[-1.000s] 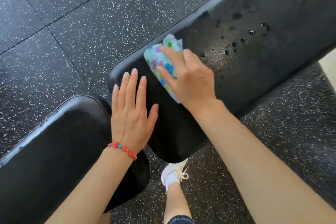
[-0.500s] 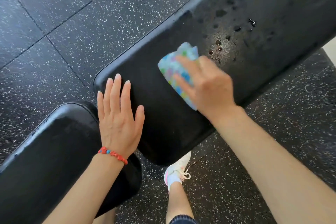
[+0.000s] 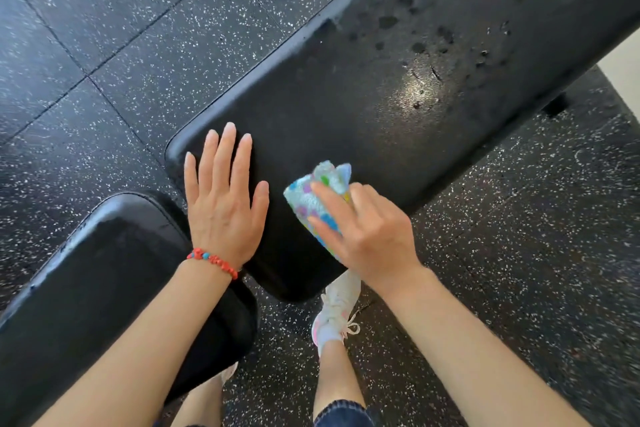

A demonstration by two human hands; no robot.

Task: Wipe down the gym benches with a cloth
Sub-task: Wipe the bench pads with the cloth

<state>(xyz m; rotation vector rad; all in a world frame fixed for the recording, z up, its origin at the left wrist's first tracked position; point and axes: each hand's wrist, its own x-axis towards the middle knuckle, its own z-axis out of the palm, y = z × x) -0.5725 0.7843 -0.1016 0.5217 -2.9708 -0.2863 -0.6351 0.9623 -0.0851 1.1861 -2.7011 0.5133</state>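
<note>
The right hand [image 3: 367, 236] has its grip closed on a soft, light cloth [image 3: 313, 201], bunched against the bench [image 3: 363, 107] near its end; the left hand [image 3: 221, 204] lies flat, open, bracing just beside it.

Single head view, steep look-down, close over black bench pad [image 3: 363, 121]; speckled rubber floor [image 3: 138, 45] fills surround.

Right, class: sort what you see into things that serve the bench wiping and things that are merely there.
Serve the wiping:
- cloth
- right hand pressing it down
- left hand flat on the pad
- long bench pad
- small bench pad

Merely there:
- speckled floor
- red bracelet
- white shoe
</note>
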